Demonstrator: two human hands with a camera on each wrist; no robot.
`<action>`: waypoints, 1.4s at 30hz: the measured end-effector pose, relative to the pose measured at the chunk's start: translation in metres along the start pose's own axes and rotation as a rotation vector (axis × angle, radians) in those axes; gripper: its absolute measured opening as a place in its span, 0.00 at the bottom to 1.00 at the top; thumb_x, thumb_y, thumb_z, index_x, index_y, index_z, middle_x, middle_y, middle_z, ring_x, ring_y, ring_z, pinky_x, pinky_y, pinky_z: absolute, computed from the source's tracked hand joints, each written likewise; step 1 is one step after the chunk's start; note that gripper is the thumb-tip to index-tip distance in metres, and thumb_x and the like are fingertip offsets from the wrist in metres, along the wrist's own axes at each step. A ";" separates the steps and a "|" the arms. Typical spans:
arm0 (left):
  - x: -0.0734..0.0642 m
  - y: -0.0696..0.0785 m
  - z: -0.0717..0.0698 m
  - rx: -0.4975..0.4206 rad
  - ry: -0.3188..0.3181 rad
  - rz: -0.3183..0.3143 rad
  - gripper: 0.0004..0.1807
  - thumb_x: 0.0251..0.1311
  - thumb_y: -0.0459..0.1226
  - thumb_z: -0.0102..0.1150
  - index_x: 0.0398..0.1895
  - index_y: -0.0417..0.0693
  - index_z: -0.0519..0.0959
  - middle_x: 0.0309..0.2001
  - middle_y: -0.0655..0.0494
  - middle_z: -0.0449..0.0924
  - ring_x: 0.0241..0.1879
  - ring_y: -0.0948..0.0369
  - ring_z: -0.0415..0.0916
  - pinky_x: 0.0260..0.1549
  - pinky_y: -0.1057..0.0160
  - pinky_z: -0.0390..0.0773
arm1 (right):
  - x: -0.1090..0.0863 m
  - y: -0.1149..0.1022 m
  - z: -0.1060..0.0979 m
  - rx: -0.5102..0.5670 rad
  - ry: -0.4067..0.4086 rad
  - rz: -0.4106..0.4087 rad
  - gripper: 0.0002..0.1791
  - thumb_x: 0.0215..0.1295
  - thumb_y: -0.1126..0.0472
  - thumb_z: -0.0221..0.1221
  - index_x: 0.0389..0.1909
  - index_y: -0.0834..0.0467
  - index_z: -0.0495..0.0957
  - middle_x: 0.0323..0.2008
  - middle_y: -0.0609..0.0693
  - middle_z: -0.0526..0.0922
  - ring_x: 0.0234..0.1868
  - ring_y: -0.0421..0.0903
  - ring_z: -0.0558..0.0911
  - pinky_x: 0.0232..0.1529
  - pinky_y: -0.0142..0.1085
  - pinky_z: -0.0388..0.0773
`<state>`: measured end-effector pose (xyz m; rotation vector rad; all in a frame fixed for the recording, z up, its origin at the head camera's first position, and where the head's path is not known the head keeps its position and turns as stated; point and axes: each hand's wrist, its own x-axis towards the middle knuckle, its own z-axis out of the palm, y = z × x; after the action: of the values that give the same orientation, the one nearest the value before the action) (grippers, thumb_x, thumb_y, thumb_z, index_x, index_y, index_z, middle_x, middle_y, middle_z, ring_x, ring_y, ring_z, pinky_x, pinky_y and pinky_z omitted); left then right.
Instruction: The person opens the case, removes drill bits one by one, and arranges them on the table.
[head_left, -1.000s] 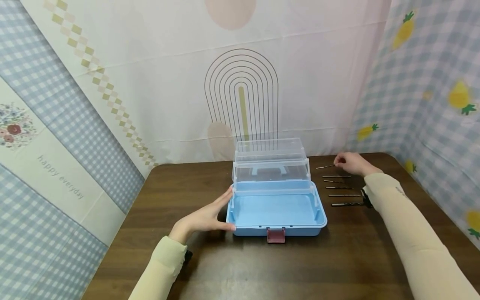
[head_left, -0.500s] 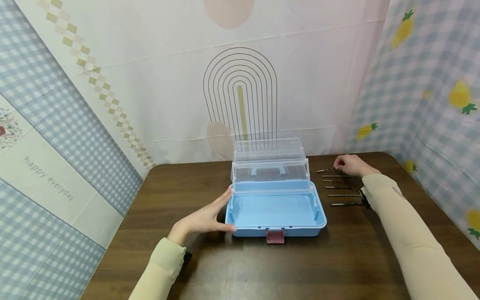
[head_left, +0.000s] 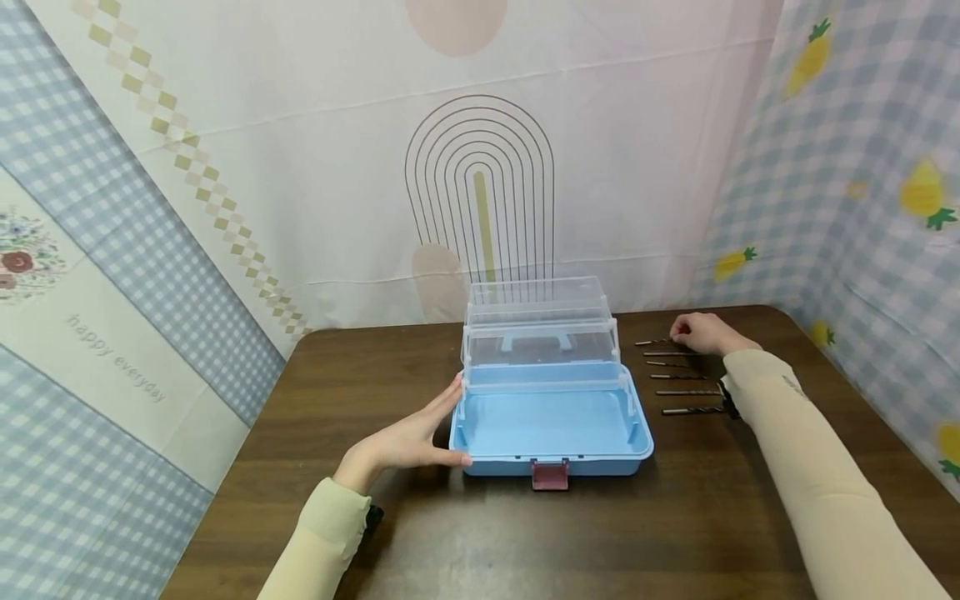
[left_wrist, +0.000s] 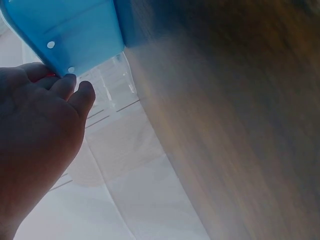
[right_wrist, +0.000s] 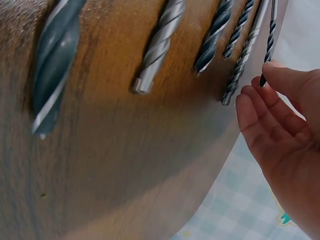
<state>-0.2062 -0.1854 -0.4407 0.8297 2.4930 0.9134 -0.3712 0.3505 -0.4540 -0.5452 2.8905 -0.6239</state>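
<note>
My left hand rests against the left side of a light blue plastic toolbox, thumb at its front corner and fingers farther back. The box is open, with clear tiered trays raised at its rear and a maroon latch hanging in front. To the right, my right hand pinches the end of a thin twist drill bit between thumb and finger. This bit is the farthest in a row of several; beside it lies a longer bit. The thickest bit is nearest.
A dark wooden table carries everything. Behind it hangs a pale patterned cloth, close to the raised trays. A checked cloth borders the right side.
My right hand has come slightly nearer along with the thin drill bit's end, and the bit now lies closer to the row. The left hand stays at the toolbox.
</note>
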 end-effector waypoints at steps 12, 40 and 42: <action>0.001 -0.002 0.001 -0.001 -0.005 0.010 0.64 0.57 0.60 0.68 0.81 0.63 0.30 0.80 0.67 0.21 0.78 0.65 0.28 0.73 0.47 0.49 | 0.000 0.001 0.005 -0.045 0.002 -0.013 0.06 0.71 0.70 0.53 0.35 0.66 0.78 0.31 0.55 0.78 0.32 0.50 0.73 0.39 0.49 0.71; -0.001 0.000 0.002 -0.024 0.004 0.011 0.63 0.58 0.57 0.70 0.81 0.63 0.30 0.80 0.70 0.21 0.78 0.65 0.28 0.73 0.46 0.49 | 0.002 0.001 0.010 -0.068 0.029 0.020 0.05 0.70 0.71 0.54 0.34 0.65 0.78 0.32 0.57 0.79 0.35 0.54 0.75 0.42 0.52 0.72; -0.001 0.000 0.002 -0.034 0.006 0.012 0.63 0.58 0.56 0.70 0.81 0.64 0.31 0.80 0.71 0.21 0.78 0.66 0.28 0.73 0.46 0.49 | 0.002 0.001 0.010 -0.073 0.026 0.018 0.05 0.69 0.71 0.55 0.34 0.65 0.78 0.33 0.57 0.79 0.35 0.54 0.75 0.42 0.53 0.72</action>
<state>-0.2042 -0.1852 -0.4415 0.8325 2.4729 0.9610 -0.3714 0.3470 -0.4639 -0.5229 2.9489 -0.5277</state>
